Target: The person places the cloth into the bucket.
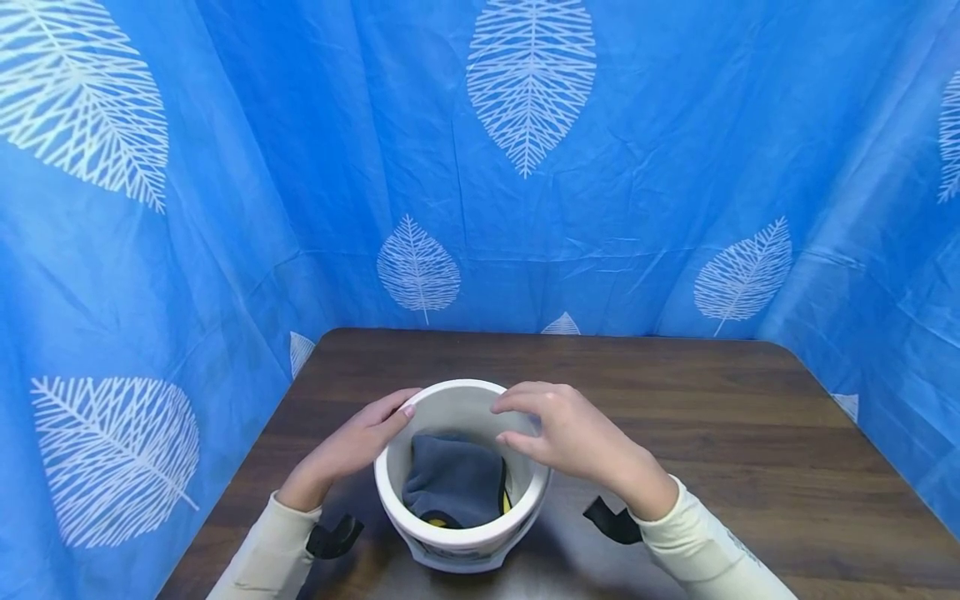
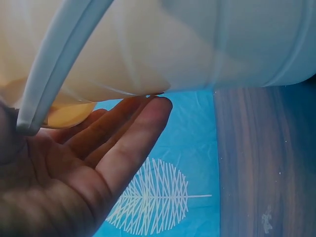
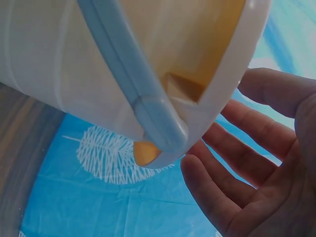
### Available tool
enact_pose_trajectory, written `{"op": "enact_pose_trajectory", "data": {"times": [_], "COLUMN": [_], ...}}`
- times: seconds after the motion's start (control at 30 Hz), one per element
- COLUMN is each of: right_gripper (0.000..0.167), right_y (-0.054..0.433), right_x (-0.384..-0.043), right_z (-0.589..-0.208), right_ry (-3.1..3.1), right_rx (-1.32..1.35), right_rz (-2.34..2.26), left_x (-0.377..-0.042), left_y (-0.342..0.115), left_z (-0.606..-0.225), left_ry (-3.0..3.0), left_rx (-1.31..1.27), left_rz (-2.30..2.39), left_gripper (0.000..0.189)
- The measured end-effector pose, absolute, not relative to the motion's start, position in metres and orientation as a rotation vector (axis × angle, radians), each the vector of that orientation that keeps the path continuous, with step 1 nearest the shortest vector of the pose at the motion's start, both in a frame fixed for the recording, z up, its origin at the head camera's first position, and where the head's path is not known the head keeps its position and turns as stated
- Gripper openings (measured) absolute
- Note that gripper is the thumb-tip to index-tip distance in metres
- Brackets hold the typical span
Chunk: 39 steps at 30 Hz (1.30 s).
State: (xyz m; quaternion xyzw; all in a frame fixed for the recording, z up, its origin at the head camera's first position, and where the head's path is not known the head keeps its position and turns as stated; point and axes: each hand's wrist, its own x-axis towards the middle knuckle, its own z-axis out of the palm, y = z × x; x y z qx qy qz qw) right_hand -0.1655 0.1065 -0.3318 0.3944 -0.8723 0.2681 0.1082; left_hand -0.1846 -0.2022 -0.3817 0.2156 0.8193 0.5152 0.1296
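Observation:
A white bucket (image 1: 452,537) stands upright on the table near its front edge. Inside lies a dark grey cloth-like bundle (image 1: 456,477), with bits of yellow and black at its lower edge. My left hand (image 1: 358,442) holds the bucket's rim on the left, thumb over the edge and fingers along the outside. On the other side, my right hand (image 1: 566,433) is at the rim, its fingers spread and loosely bent without gripping. A pale handle (image 2: 61,54) hangs against the bucket wall in the left wrist view; the right wrist view shows the handle's bluish end (image 3: 160,123).
The brown wooden table (image 1: 675,408) extends behind and to the right of the bucket. Blue curtains (image 1: 637,167) with white leaf prints stand round the back and both sides. A dark strap (image 1: 613,522) sticks out by the right sleeve, another strap (image 1: 334,537) by the left.

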Motion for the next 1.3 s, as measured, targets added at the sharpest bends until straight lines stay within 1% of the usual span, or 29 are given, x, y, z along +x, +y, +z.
{"op": "enact_pose_trajectory", "data": {"times": [0.17,0.43,0.77,0.97,1.3], "right_gripper": [0.033,0.033,0.036,0.037,0.043], "right_y": [0.109,0.114,0.122,0.128,0.139], "right_x": [-0.166,-0.166,-0.167,-0.168,-0.167], "right_z": [-0.334,-0.334,-0.335,-0.338,-0.341], "right_ry": [-2.558,-2.548,-2.513,-2.481,-2.497], "right_rx": [1.162,1.138,1.111,1.087,1.005], "right_rz": [0.793,0.802,0.799,0.781,0.754], "left_x": [-0.185,-0.185,-0.184,-0.18,-0.179], "left_y": [-0.203,-0.201,-0.199,-0.199,-0.2], "left_z": [-0.38,-0.377,-0.373,-0.368,-0.366], "left_ry": [2.402,2.443,2.502,2.556,2.651], "left_rx": [0.642,0.638,0.609,0.581,0.595], "left_rz": [1.492,1.521,1.517,1.467,1.36], "left_gripper": [0.048,0.047,0.05,0.051,0.052]}}
